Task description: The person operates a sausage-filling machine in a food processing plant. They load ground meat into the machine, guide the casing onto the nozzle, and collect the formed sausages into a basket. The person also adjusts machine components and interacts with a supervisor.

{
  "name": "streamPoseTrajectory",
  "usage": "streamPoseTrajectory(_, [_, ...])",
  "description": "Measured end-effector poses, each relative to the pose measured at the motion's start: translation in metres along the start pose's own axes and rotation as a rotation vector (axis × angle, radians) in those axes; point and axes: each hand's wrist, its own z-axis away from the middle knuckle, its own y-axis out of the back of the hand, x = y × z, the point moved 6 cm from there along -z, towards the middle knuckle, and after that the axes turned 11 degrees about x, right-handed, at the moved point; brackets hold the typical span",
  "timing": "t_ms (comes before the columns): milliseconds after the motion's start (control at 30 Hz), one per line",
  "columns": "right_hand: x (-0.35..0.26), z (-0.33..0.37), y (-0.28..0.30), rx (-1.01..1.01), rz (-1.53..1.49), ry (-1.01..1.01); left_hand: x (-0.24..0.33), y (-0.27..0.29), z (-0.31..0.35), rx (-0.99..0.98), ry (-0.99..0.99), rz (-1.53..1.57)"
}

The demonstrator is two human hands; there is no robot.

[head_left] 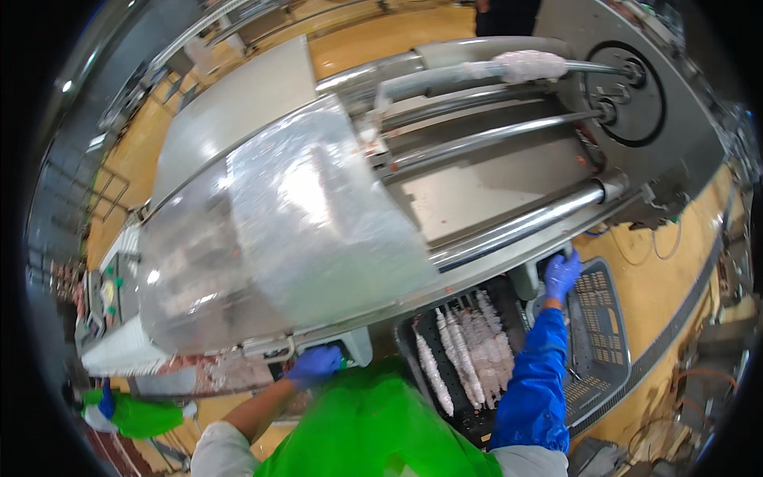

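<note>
My left hand, in a blue-violet glove, is at a grey housing under the machine's front edge. A small green part shows by its fingertips, and blur hides how the fingers are bent. My right hand, gloved alike, reaches up against a second grey housing under the same edge, fingers stretched out. Above both hands lies the steel machine with its clear plastic cover and metal rods. A pale pink mass is wrapped round the far rod.
Below the machine's edge, a black tray holds several long pale pink meat skewers. A grey perforated crate stands right of it. At lower left, a person in a green apron is near raw meat. Another person's dark clothing shows beyond the machine.
</note>
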Motion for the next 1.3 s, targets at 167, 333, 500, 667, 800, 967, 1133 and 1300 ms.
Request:
streamPoseTrajectory(167, [-0.031, 0.005, 0.006, 0.047, 0.244, -0.093, -0.018, -0.018, 0.001, 0.055, -0.031, 0.006])
streamPoseTrajectory(333, [-0.035, 0.003, 0.012, 0.028, 0.273, -0.145, -0.002, -0.002, -0.007, -0.042, 0.099, 0.082])
streamPoseTrajectory(500, [-0.029, 0.003, 0.007, 0.008, 0.251, -0.125, -0.007, -0.006, -0.005, -0.026, 0.058, 0.061])
streamPoseTrajectory(667, [-0.028, 0.006, 0.006, 0.033, 0.239, -0.093, -0.005, -0.002, -0.005, -0.016, 0.025, 0.071])
streamPoseTrajectory(800, [-0.035, 0.007, 0.011, 0.033, 0.241, -0.088, -0.006, -0.004, -0.006, -0.036, 0.017, 0.054])
streamPoseTrajectory(967, [-0.034, 0.007, 0.013, -0.041, 0.254, -0.153, -0.003, -0.001, -0.008, -0.063, 0.078, 0.079])
streamPoseTrajectory(1133, [-0.029, 0.006, 0.007, -0.045, 0.255, -0.139, -0.004, -0.002, -0.012, -0.156, 0.168, 0.034])
streamPoseTrajectory(1300, [-0.025, 0.007, 0.003, -0.055, 0.250, -0.131, 0.000, 0.000, -0.012, -0.166, 0.156, 0.009])
